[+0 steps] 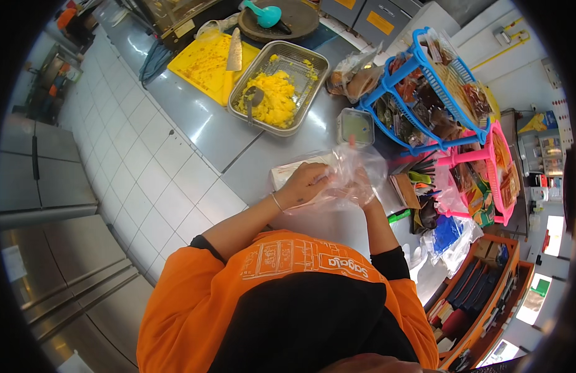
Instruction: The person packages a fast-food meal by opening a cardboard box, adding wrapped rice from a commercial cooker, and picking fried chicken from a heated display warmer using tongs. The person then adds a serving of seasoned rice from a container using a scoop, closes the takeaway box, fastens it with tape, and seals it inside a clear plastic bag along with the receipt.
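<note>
My left hand [304,185] has its fingers closed on a thin clear plastic bag or glove [340,163] above the steel counter. My right hand [361,186] shows blurred through that plastic, which covers its fingers; whether they grip it I cannot make out. Below my left hand lies a flat white packet [281,175]. Just beyond the plastic stands a small clear container [356,127] with pale green contents. Farther off, a steel tray [311,109] holds yellow mashed food [277,100], with a metal ladle [255,97] resting in it.
Left of the tray, a knife [234,53] lies on a stained yellow cutting board [199,63]. A stone mortar [297,23] with a turquoise scoop [268,16] is at the back. Blue [395,81] and pink [495,154] racks of packets crowd the right. White tiled floor [148,154] runs along the left.
</note>
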The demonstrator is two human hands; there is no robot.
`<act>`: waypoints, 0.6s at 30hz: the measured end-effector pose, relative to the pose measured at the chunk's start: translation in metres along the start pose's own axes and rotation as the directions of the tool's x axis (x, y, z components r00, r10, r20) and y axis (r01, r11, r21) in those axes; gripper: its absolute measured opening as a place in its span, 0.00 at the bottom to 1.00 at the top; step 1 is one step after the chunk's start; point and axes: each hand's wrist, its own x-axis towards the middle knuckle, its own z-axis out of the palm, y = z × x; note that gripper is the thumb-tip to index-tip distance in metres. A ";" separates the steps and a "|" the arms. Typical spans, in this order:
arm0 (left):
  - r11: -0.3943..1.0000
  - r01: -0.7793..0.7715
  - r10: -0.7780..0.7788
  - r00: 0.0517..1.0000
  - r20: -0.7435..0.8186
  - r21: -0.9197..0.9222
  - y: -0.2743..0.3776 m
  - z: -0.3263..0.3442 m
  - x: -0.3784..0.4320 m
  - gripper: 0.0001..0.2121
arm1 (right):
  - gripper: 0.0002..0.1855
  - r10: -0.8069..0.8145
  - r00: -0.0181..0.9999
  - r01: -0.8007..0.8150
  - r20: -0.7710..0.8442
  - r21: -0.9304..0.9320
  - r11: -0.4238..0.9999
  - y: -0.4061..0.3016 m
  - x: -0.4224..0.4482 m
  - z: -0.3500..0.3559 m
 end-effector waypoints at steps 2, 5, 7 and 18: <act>0.947 0.032 -0.074 0.990 -0.123 -0.320 0.031 -0.023 0.003 0.11 | 0.27 0.027 0.997 -0.013 -0.078 0.170 0.985 0.010 0.009 0.001; 0.893 0.053 -0.212 0.926 -0.312 -0.448 0.065 -0.072 -0.026 0.21 | 0.21 -0.346 0.938 0.335 0.030 -0.341 0.878 -0.005 0.001 0.010; 0.948 0.025 -0.104 0.967 -0.234 -0.318 0.076 -0.104 -0.047 0.30 | 0.19 -0.485 0.863 0.484 0.144 -0.510 0.710 0.010 0.002 -0.004; 0.903 -0.009 0.109 0.972 -0.210 0.429 0.046 -0.033 -0.031 0.23 | 0.19 -0.618 0.760 0.315 0.200 -0.945 0.083 0.010 0.011 0.049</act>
